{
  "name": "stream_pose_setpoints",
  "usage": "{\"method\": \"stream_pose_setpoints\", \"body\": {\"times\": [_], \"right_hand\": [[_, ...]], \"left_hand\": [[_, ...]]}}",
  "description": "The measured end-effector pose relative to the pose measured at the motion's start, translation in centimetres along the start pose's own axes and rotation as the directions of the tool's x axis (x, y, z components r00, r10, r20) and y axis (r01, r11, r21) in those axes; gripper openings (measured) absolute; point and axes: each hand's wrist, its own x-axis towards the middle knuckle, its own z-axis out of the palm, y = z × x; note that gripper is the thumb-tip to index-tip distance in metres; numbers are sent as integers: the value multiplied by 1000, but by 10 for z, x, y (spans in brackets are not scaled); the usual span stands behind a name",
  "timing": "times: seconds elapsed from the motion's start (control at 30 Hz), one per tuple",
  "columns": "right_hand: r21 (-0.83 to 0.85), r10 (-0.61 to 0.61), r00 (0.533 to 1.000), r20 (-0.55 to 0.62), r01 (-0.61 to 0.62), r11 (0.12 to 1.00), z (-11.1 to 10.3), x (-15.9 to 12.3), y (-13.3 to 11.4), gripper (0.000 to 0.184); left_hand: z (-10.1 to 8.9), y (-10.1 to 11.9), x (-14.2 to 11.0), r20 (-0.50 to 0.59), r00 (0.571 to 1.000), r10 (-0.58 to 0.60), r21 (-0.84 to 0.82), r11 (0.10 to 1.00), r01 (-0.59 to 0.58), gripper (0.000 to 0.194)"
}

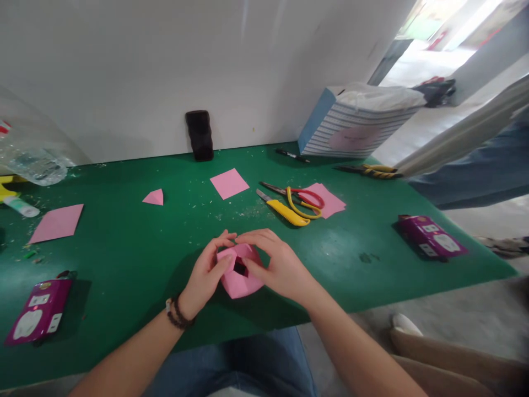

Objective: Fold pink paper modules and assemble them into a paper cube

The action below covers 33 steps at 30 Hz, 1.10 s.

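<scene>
Both hands, left (210,267) and right (275,264), grip the folded pink paper (242,285) between them, fingers curved around opposite sides, thumbs at its central opening, above the green surface (136,286).

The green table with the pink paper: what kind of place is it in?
Probably a shared craft workspace: the green table holds pink squares, scissors and a yellow cutter, with small scraps scattered about.
</scene>
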Motion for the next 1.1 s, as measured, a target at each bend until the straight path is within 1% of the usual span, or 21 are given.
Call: {"method": "stream_pose_setpoints", "body": {"times": [0.17, 0.3, 0.4, 0.47, 0.67, 0.87, 0.97, 1.03, 1.1], "right_hand": [[-7, 30, 999, -36, -31, 1000, 4, -4, 3, 35], [-20, 33, 998, -55, -34, 999, 4, -5, 3, 29], [-42, 32, 998, -62, -35, 999, 4, -5, 3, 25], [-53, 30, 997, -66, -33, 998, 4, -5, 3, 24], [-56, 29, 997, -69, -33, 998, 4, -6, 3, 25], [-39, 16, 999, -27, -17, 999, 0, -5, 1, 22], [24, 81, 995, -54, -80, 997, -5, -8, 5, 27], [111, 180, 980, -86, -170, 979, -8, -13, 12, 30], [227, 302, 949, -92, -276, 934, -10, -22, 23, 34]], "left_hand": [[-3, 0, 0, 29, 999, 23, 42, 999, -25, 15], [-5, 1, 2, 8, 999, 50, 100, 994, -50, 18], [-4, 2, 3, -47, 998, 48, 70, 997, -44, 15], [-3, 2, 4, -61, 997, 42, 36, 999, -40, 13], [-1, 2, 5, -57, 996, 62, 23, 998, -61, 14], [1, 5, 4, -52, 998, 17, 15, 1000, -16, 17], [1, 4, 2, -62, 998, 5, -9, 1000, -5, 26], [0, 2, 0, -76, 997, 7, -22, 1000, -9, 32], [0, -2, -3, -122, 992, -10, -31, 1000, 6, 37]]}}
